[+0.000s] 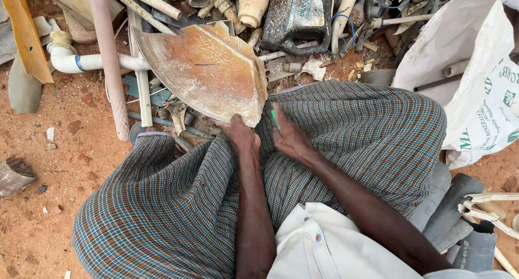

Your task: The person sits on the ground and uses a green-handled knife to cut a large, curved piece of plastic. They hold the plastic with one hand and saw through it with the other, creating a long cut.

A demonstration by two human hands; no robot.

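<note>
A large broken piece of orange-brown plastic (208, 71), curved and dusty, leans up in front of my knees. My left hand (240, 134) grips its lower pointed corner. My right hand (289, 135) is just to the right of that corner, closed on a small green tool (274, 117) whose tip sticks up beside the shard's edge. Both forearms rest between my knees over a checked cloth (367, 133).
A heap of scrap plastic lies beyond: white pipes (97, 62), a pinkish pipe (108, 57), a dark jerrycan (297, 17), tangled wires. A white sack (465, 79) stands open at the right. Grey pipe pieces (459, 214) lie by my right side. Red dirt ground (43, 203) is on the left.
</note>
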